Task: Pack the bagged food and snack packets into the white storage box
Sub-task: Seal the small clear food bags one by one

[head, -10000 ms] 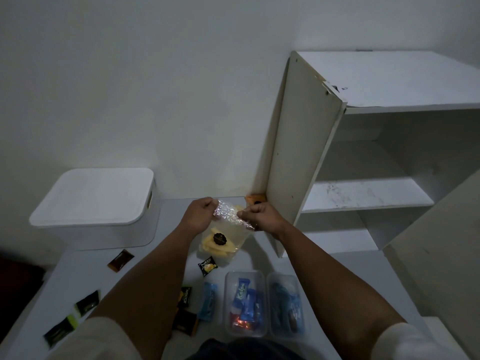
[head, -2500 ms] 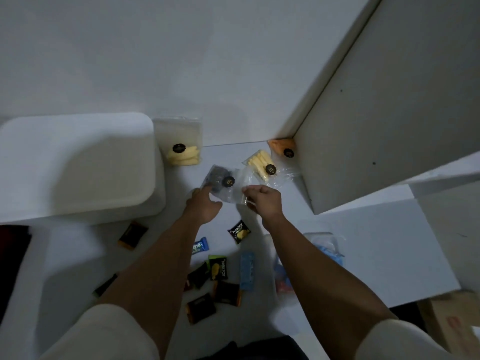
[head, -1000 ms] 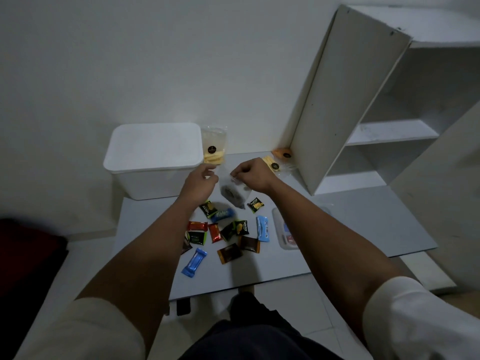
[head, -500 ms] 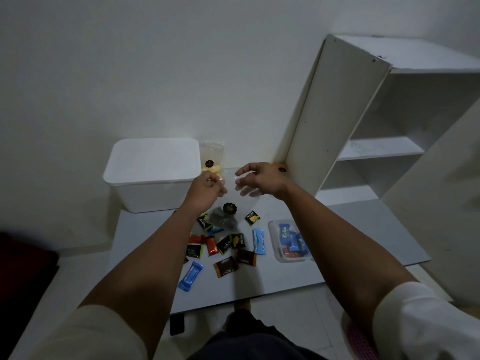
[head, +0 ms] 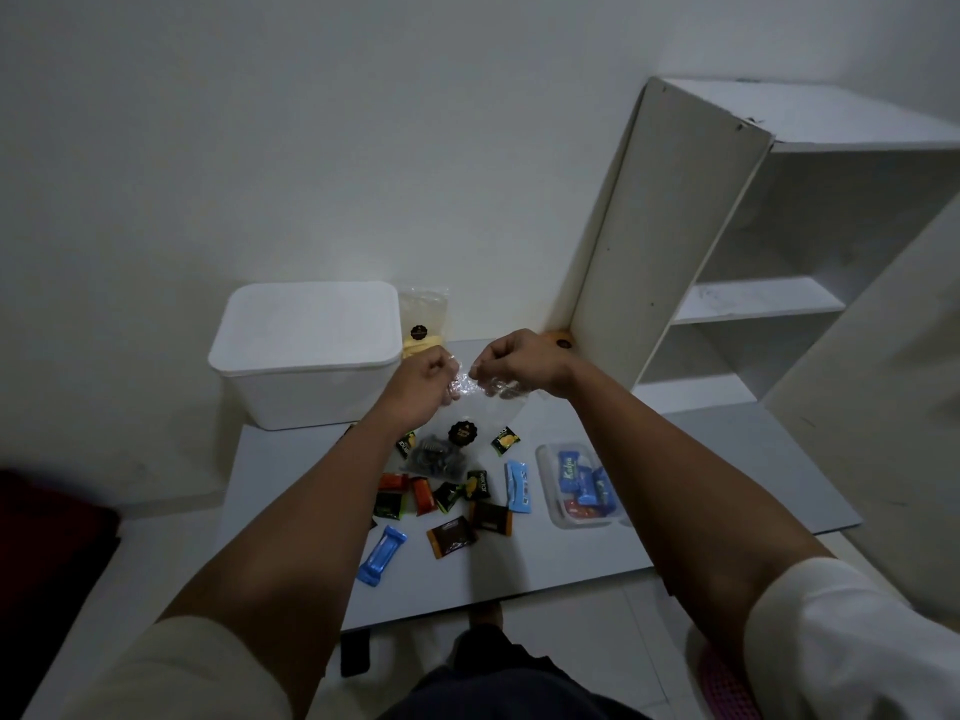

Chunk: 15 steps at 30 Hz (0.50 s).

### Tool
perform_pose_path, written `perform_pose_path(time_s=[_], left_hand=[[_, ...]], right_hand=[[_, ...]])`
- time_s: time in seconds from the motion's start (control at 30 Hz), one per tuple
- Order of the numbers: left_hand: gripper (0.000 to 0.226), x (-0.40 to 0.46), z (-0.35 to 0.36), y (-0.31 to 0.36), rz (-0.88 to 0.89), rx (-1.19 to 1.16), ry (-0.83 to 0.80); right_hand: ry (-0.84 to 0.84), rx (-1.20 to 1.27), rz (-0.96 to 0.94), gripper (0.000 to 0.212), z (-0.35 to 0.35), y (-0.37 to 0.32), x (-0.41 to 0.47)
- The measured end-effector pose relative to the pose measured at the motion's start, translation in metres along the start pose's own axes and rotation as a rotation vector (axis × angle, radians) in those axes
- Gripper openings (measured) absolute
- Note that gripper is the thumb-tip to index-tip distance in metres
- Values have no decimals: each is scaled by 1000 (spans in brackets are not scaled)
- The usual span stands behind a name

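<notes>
Two bare arms reach out from the bottom. Each arm has a cream-white sleeve pushed up near the elbow. The left hand [head: 422, 379] and right hand [head: 519, 363] wear no gloves, rings or watch. Dark clothing shows low down between the arms.

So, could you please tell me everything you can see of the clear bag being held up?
The clear bag is thin, crinkly, see-through plastic with a round black label on its front. Dark food sits bunched at its bottom. It hangs upright above the table, over the scattered packets. The left hand and right hand each pinch its top edge, close together. Whether the top is sealed cannot be told.
</notes>
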<state>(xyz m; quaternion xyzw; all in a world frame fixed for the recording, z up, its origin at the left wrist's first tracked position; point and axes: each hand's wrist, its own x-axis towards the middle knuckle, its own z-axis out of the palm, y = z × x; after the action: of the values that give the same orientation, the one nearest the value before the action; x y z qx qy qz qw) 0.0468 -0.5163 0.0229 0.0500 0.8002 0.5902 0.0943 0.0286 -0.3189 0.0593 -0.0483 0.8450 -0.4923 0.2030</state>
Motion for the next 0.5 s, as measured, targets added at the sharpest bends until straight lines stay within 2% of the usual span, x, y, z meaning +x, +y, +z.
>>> perform_pose_path(time_s=[0.2, 0.37, 0.5], left_hand=[[23, -6, 2, 4, -25, -3, 13], [21, -8, 2, 5, -21, 8, -16], [27, -8, 0, 6, 3, -52, 48]], right_hand=[[-26, -26, -15, 20, 5, 1, 3], [-8, -11, -30, 11, 9, -1, 3], [-3, 26, -16, 16, 7, 2, -1]])
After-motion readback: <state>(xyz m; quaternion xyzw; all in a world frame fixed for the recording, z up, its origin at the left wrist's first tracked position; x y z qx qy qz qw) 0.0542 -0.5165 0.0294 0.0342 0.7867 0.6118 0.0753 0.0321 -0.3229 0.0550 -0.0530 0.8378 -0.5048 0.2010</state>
